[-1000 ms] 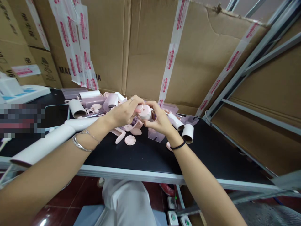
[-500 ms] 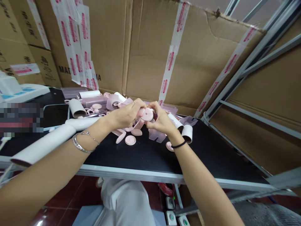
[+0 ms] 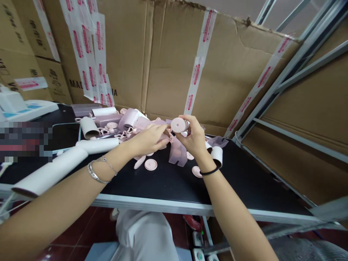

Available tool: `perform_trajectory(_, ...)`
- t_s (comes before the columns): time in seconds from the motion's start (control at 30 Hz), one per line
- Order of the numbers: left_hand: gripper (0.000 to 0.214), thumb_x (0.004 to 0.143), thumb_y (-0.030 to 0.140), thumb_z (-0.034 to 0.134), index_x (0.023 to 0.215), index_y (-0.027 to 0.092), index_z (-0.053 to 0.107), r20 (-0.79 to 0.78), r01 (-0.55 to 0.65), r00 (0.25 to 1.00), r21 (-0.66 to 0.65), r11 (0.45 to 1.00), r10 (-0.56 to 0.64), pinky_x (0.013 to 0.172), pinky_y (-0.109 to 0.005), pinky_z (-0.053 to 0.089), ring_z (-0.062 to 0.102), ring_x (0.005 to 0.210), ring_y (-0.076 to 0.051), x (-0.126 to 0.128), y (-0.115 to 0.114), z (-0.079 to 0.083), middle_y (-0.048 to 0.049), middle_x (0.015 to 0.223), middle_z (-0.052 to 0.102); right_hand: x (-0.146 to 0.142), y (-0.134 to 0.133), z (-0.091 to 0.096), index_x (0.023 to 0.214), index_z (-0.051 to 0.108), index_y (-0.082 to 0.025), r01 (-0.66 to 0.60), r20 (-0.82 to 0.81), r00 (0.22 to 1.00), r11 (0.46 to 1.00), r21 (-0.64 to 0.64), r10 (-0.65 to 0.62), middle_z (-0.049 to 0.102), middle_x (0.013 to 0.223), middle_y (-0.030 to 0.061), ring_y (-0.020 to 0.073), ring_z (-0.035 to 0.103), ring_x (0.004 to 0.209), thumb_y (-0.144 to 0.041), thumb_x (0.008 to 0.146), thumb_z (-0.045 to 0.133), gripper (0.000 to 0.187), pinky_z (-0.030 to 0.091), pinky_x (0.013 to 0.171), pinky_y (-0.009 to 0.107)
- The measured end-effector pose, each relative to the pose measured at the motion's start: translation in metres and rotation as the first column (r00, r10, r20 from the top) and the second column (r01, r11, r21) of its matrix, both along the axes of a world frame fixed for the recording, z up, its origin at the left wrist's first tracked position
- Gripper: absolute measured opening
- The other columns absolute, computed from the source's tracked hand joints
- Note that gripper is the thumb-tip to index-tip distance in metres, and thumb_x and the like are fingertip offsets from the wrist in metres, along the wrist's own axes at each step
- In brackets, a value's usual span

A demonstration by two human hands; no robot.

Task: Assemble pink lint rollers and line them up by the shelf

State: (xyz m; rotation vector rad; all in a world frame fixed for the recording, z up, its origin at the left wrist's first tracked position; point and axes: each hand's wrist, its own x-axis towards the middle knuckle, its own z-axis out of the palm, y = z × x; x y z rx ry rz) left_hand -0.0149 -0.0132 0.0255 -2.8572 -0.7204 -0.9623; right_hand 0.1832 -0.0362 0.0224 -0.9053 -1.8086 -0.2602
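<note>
My right hand [image 3: 193, 136] is closed around a small stack of round, pale pink discs [image 3: 178, 125], held above the pile with one flat face towards me. The face has a small mark at its centre. Just left of it, my left hand [image 3: 152, 138] reaches low into the pile, fingers stretched out and thumb apart. Pink pieces lie right by its fingertips, partly hidden by the hand. Below my right hand stands a translucent mauve plastic piece [image 3: 178, 152] with notched ends. A loose pink disc [image 3: 150, 164] lies flat on the black tabletop [image 3: 163, 185].
Long white tubes [image 3: 57, 168] lie at the left, a short white tube [image 3: 216, 156] at the right. Another pink disc [image 3: 197, 172] sits near my right wrist. Behind the pile rises a taped cardboard wall [image 3: 168, 72]; a metal frame [image 3: 282, 79] stands to the right.
My hands have moved apart. The left has left the pink disc pieces and lowered to the pile; the right has risen slightly to the right, turning the disc stack's face towards me.
</note>
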Motion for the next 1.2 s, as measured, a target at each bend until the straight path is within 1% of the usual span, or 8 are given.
perform_trajectory(0.1,0.061,0.086,0.046,0.053,0.134,0.014,0.036,0.118,0.016,0.993,-0.155,0.988,0.002,0.097,-0.046,0.044,0.054,0.119,-0.028,0.002,-0.001,-0.004,-0.0186,0.130,0.054,-0.003,-0.004,0.002,0.116,0.050,-0.024,-0.024,0.072,0.997,1.000,0.007,0.023,0.059,0.116,0.0079,0.0214,0.058,0.105,-0.025,0.078,0.061,0.039,0.049,0.086,0.036)
perform_trajectory(0.17,0.073,0.082,0.050,0.059,0.139,0.015,0.029,0.263,0.050,0.965,-0.153,0.987,-0.008,0.098,-0.042,0.044,0.052,0.122,-0.026,0.003,-0.001,-0.006,-0.0184,0.136,0.049,-0.007,-0.006,0.002,0.119,0.050,-0.024,-0.072,0.109,0.991,0.997,-0.040,0.076,0.059,0.117,0.0076,0.0211,0.057,0.106,-0.026,0.080,0.062,0.041,0.049,0.088,0.036)
perform_trajectory(0.3,0.059,0.078,0.045,0.064,0.126,0.017,0.045,0.408,0.071,0.912,-0.074,0.995,-0.034,0.096,-0.037,0.047,0.056,0.115,-0.023,0.004,-0.002,-0.005,-0.0125,0.126,0.057,-0.019,-0.010,-0.001,0.122,0.048,-0.023,-0.060,0.150,0.986,0.991,-0.120,0.078,0.052,0.119,0.0106,0.0213,0.057,0.102,-0.028,0.081,0.060,0.044,0.050,0.084,0.037)
perform_trajectory(0.4,0.051,0.075,0.043,0.066,0.116,0.016,0.051,0.515,-0.006,0.857,-0.065,0.998,0.039,0.090,-0.036,0.050,0.061,0.103,-0.021,0.002,-0.003,-0.001,-0.0098,0.113,0.062,-0.022,-0.016,0.001,0.128,0.041,-0.019,0.017,0.158,0.987,0.989,-0.146,0.007,0.046,0.118,0.0134,0.0216,0.056,0.098,-0.038,0.082,0.059,0.052,0.050,0.081,0.038)
perform_trajectory(0.5,0.048,0.073,0.039,0.067,0.112,0.015,0.053,0.620,-0.120,0.779,0.003,0.993,0.092,0.085,-0.035,0.051,0.060,0.095,-0.019,-0.001,-0.003,0.004,-0.0090,0.107,0.060,-0.022,-0.023,0.005,0.121,0.043,-0.019,0.041,0.184,0.983,0.983,-0.178,-0.008,0.053,0.106,0.0100,0.0192,0.058,0.086,-0.044,0.093,0.040,0.038,0.048,0.073,0.033)
perform_trajectory(0.7,0.048,0.075,0.027,0.064,0.121,0.016,0.056,0.475,-0.211,0.874,0.179,0.961,0.103,0.092,-0.039,0.047,0.058,0.101,-0.022,-0.004,-0.001,0.002,-0.0090,0.110,0.058,-0.027,-0.025,0.008,0.092,0.057,-0.022,0.170,0.332,0.934,0.981,-0.090,-0.131,0.064,0.077,0.0047,0.0199,0.059,0.071,-0.035,0.097,0.031,0.030,0.038,0.061,0.028)
perform_trajectory(0.97,0.050,0.076,0.027,0.060,0.124,0.014,0.054,0.415,-0.215,0.899,0.139,0.967,0.140,0.095,-0.037,0.046,0.059,0.105,-0.022,-0.004,0.002,0.000,-0.0089,0.114,0.063,-0.027,-0.023,0.004,0.102,0.061,-0.023,0.234,0.408,0.890,0.972,-0.033,-0.201,0.070,0.091,0.0037,0.0182,0.063,0.075,-0.026,0.095,0.037,0.026,0.036,0.061,0.027)
perform_trajectory(1.2,0.057,0.076,0.029,0.060,0.129,0.010,0.052,0.414,-0.242,0.888,0.054,0.969,0.199,0.096,-0.031,0.046,0.062,0.105,-0.020,-0.001,-0.002,-0.001,-0.0093,0.116,0.067,-0.033,-0.028,0.003,0.097,0.062,-0.021,0.452,0.438,0.795,0.891,0.037,-0.421,0.068,0.082,0.0038,0.0150,0.059,0.067,-0.023,0.095,0.033,0.029,0.028,0.056,0.027)
